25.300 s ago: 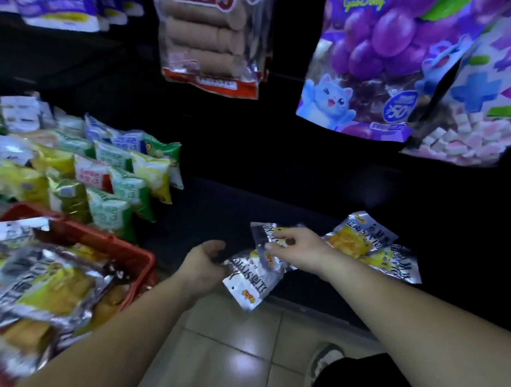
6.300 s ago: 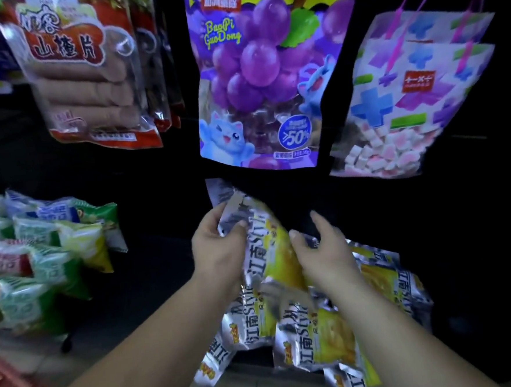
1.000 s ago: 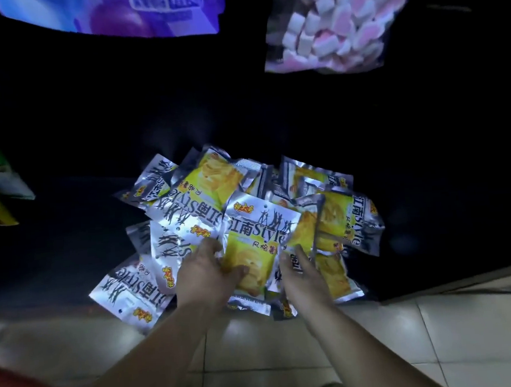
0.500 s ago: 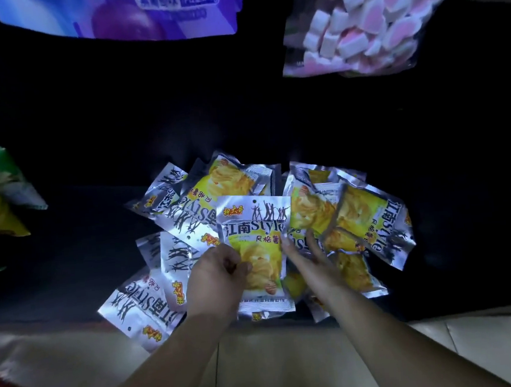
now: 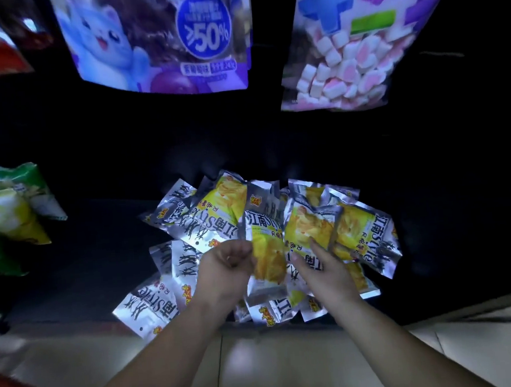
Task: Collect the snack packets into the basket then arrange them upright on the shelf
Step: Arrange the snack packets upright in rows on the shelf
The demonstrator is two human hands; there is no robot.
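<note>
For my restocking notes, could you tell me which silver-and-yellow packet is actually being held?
The upright centre packet, between the hands: the left hand pinches its left edge. The right hand only rests on the heap, where the rest lie loose.

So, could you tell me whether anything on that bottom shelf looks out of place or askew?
Yes: the snack packets lie in a jumbled, overlapping heap on the dark shelf, tilted every way rather than upright. The front-left packet seems to jut past the shelf edge. The left hand grips the centre packet; the right hand touches its neighbours.
</note>
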